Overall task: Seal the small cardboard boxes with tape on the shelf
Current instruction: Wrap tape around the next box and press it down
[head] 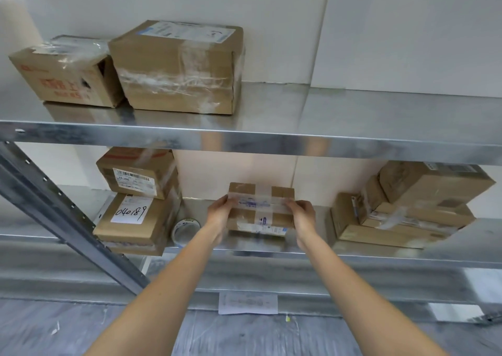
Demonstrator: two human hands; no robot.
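Both hands, gripping taped box

White paper label on the rack's lowest beam.

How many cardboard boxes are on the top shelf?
2, side by side at its left end: a smaller box with red print and a larger box wrapped in clear tape. Nothing appears hidden behind them.

A small cardboard box sits flat on the lower shelf — clear tape crosses its top. A tape roll stands just left of it.
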